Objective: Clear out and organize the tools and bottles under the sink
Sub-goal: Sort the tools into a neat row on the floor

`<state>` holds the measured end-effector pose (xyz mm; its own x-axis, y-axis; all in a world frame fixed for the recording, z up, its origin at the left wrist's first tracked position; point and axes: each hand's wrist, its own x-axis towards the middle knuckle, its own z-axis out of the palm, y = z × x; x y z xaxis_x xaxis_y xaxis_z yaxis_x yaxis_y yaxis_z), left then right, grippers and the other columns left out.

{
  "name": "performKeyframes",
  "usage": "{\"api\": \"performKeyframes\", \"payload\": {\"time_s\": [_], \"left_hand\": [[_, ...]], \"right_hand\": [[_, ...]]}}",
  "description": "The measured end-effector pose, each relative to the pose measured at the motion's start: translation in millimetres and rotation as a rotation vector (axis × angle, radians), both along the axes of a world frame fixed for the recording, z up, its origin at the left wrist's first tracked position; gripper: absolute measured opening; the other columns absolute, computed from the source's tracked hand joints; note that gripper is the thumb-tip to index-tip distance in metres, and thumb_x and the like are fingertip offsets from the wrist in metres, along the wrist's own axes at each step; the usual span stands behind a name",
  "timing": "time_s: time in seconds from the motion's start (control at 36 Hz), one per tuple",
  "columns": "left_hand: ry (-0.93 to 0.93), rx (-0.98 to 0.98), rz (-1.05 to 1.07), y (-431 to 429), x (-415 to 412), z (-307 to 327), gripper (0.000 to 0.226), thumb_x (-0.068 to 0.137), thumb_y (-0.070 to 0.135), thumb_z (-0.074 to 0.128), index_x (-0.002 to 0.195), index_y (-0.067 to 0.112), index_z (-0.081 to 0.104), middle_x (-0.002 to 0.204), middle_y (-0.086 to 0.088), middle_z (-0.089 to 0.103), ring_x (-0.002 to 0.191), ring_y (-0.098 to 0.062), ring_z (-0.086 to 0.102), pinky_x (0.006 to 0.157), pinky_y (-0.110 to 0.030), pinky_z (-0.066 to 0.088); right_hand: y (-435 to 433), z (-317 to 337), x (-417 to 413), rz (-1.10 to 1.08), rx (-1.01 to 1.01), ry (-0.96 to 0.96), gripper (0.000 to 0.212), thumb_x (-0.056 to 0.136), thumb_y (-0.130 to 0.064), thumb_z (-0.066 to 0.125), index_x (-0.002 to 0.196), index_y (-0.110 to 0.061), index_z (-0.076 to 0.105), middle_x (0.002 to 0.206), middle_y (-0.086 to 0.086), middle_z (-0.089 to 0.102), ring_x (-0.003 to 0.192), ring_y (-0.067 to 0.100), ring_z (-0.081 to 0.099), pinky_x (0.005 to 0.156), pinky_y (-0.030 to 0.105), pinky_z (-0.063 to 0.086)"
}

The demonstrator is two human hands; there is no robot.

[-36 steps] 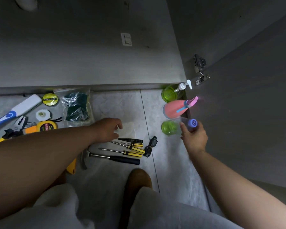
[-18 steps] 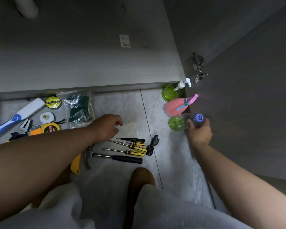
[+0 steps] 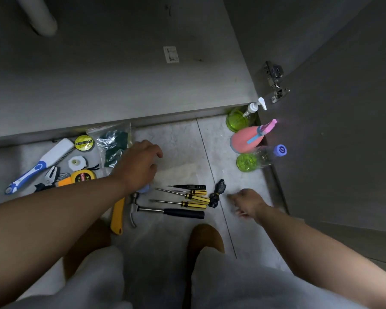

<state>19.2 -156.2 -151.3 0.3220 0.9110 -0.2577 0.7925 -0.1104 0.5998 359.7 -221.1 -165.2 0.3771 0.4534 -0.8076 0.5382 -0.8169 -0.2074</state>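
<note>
Several hand tools: blue-and-white handsaw (image 3: pixel 40 163), pliers (image 3: pixel 50 176) and yellow tape measure (image 3: pixel 84 175), all well left of the black-handled claw hammer (image 3: pixel 165 211).
Left hand (image 3: pixel 138 166): beyond the hammer's head, fingers curled downward; I cannot tell whether they hold anything.
Screwdrivers: three yellow-and-black striped screwdrivers (image 3: pixel 196 198) just beyond the hammer's handle and parallel to it, tips pointing left.
Target, probably: crumpled black bundle (image 3: pixel 217 194) at the hammer's handle end, its long axis crosswise to the handle.
Right hand (image 3: pixel 247 201): just right of that handle end, motion-blurred, fingers loose and empty, pointing left at the bundle. It is clearly the nearer hand.
Bottles: green-based clear bottle (image 3: pixel 254 160), pink sprayer (image 3: pixel 245 140) and green pump bottle (image 3: pixel 237 119), right of the hammer and beyond it.
</note>
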Motion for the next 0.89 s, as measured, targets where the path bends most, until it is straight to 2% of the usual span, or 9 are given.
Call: {"api": "performKeyframes", "payload": {"time_s": [0.14, 0.31, 0.39, 0.47, 0.56, 0.64, 0.69, 0.78, 0.89], "left_hand": [[0.179, 0.201, 0.110, -2.6, -28.1, 8.1, 0.040, 0.081, 0.010, 0.071, 0.120, 0.018, 0.064, 0.122, -0.008, 0.054, 0.115, -0.032, 0.050, 0.095, -0.047, 0.045], [0.324, 0.145, 0.313, -10.2, -49.8, -1.7, 0.058, 0.081, 0.030, 0.078, 0.134, 0.029, 0.054, 0.140, -0.013, 0.039, 0.131, -0.038, 0.037, 0.099, -0.059, 0.041], [0.231, 0.095, 0.421, -10.0, -50.3, -10.0, 0.056, 0.086, 0.032, 0.076, 0.137, 0.025, 0.055, 0.147, -0.016, 0.031, 0.137, -0.040, 0.031, 0.107, -0.057, 0.040], [0.080, 0.021, 0.554, -4.3, -45.8, -13.5, 0.047, 0.092, 0.031, 0.072, 0.136, 0.019, 0.060, 0.149, -0.020, 0.028, 0.139, -0.041, 0.033, 0.120, -0.043, 0.031], [0.015, -0.025, 0.666, 5.6, -41.8, -13.2, 0.036, 0.093, 0.025, 0.071, 0.128, 0.018, 0.065, 0.149, -0.019, 0.029, 0.135, -0.041, 0.040, 0.121, -0.037, 0.031], [0.003, -0.029, 0.773, 12.9, -38.3, -14.5, 0.032, 0.090, 0.016, 0.074, 0.121, 0.016, 0.066, 0.148, -0.018, 0.030, 0.129, -0.040, 0.047, 0.120, -0.035, 0.033], [-0.018, -0.069, 0.866, 16.3, -36.0, -16.3, 0.046, 0.085, 0.015, 0.079, 0.124, 0.014, 0.055, 0.147, -0.018, 0.033, 0.126, -0.039, 0.050, 0.116, -0.041, 0.039], [-0.055, -0.144, 0.994, 20.1, -33.2, -19.1, 0.073, 0.077, 0.023, 0.087, 0.130, 0.011, 0.038, 0.142, -0.020, 0.043, 0.125, -0.037, 0.051, 0.110, -0.045, 0.043], [-0.086, -0.282, 1.071, 25.3, -29.0, -18.9, 0.092, 0.075, 0.035, 0.088, 0.141, 0.007, 0.031, 0.141, -0.021, 0.051, 0.129, -0.038, 0.052, 0.109, -0.045, 0.044]], "right_hand": [[-8.8, -29.3, -32.4, 0.136, 0.006, 0.000, 0.042, 0.086, -0.053, 0.066, 0.083, -0.011, 0.064, 0.071, 0.013, 0.072, 0.068, 0.030, 0.072, 0.074, 0.043, 0.063], [6.6, -39.5, -39.5, 0.157, -0.018, -0.025, 0.022, 0.091, -0.020, 0.062, 0.095, 0.001, 0.069, 0.086, 0.020, 0.075, 0.080, 0.034, 0.075, 0.077, 0.047, 0.062], [9.9, -41.7, -26.6, 0.073, 0.016, -0.076, 0.022, 0.092, -0.014, 0.057, 0.098, 0.002, 0.071, 0.095, 0.022, 0.074, 0.090, 0.035, 0.073, 0.085, 0.046, 0.060], [8.5, -42.2, -8.5, -0.044, 0.049, -0.158, 0.021, 0.090, -0.014, 0.060, 0.099, -0.001, 0.073, 0.098, 0.020, 0.074, 0.096, 0.034, 0.071, 0.088, 0.042, 0.059], [6.3, -38.0, 8.0, -0.135, 0.065, -0.291, 0.021, 0.088, -0.018, 0.063, 0.103, -0.006, 0.074, 0.104, 0.017, 0.073, 0.103, 0.034, 0.069, 0.084, 0.031, 0.053], [5.4, -43.2, 27.3, -0.266, 0.104, -0.285, 0.021, 0.089, -0.015, 0.062, 0.103, -0.004, 0.073, 0.107, 0.019, 0.073, 0.105, 0.035, 0.069, 0.089, 0.034, 0.056], [3.6, -51.5, 35.8, -0.397, 0.157, -0.151, 0.017, 0.089, -0.010, 0.058, 0.100, -0.002, 0.069, 0.102, 0.020, 0.073, 0.100, 0.037, 0.071, 0.091, 0.046, 0.058], [2.0, -54.4, 33.2, -0.537, 0.229, -0.081, 0.016, 0.088, -0.010, 0.057, 0.100, -0.005, 0.066, 0.088, 0.019, 0.073, 0.082, 0.038, 0.074, 0.080, 0.053, 0.061], [7.6, -41.2, 12.4, -0.352, 0.264, -0.130, 0.025, 0.090, -0.029, 0.062, 0.104, -0.008, 0.063, 0.100, 0.019, 0.069, 0.094, 0.038, 0.067, 0.086, 0.052, 0.058]]}}
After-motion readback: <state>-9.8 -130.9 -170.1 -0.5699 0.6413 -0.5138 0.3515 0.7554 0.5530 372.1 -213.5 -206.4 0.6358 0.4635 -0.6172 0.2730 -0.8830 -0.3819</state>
